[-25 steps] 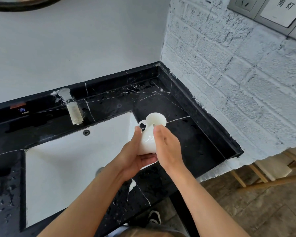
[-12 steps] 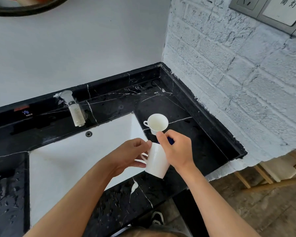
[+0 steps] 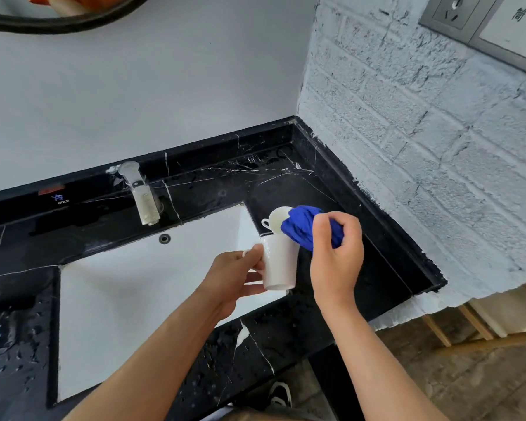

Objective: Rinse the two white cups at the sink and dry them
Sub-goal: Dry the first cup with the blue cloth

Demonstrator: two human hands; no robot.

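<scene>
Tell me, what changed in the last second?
The right hand picked up a blue cloth and brought it to the held cup. The left hand shifted to its handle. The second cup stayed on the black counter; the tap is off.

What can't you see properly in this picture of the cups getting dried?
- Head view: the back cup is partly covered by the blue cloth.
- Head view: the held cup shows no inside, so wetness there cannot be told; the left hand hides most of its handle.
- Head view: the right hand covers part of the cloth.
- Head view: the wall plate lettering is cut off by the edge.
</scene>
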